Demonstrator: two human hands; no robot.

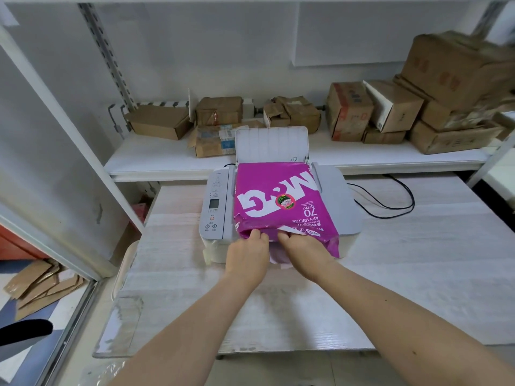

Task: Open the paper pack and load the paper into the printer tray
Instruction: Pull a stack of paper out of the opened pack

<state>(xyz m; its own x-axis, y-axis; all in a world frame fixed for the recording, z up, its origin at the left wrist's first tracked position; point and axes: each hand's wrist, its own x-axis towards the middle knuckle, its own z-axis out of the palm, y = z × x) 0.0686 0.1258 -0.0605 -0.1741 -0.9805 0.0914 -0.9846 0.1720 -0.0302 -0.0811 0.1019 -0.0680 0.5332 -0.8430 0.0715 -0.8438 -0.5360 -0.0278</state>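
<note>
A magenta paper pack [278, 199] with large white letters lies flat on top of a white printer [338, 201]. The printer's rear paper tray [271, 144] stands raised behind the pack and holds no sheets that I can see. My left hand [246, 256] grips the pack's near edge at its left side. My right hand [305, 253] has its fingers tucked into the torn wrapper at the same edge, where a white strip shows. Both hands are closed on the wrapper.
The printer sits on a pale wood-grain table [418, 274], its control panel [213, 207] on the left. A black cable [390, 201] loops to the right. Several cardboard boxes [390, 107] crowd the white shelf [167, 160] behind. Flattened cardboard [41, 285] lies on the floor at left.
</note>
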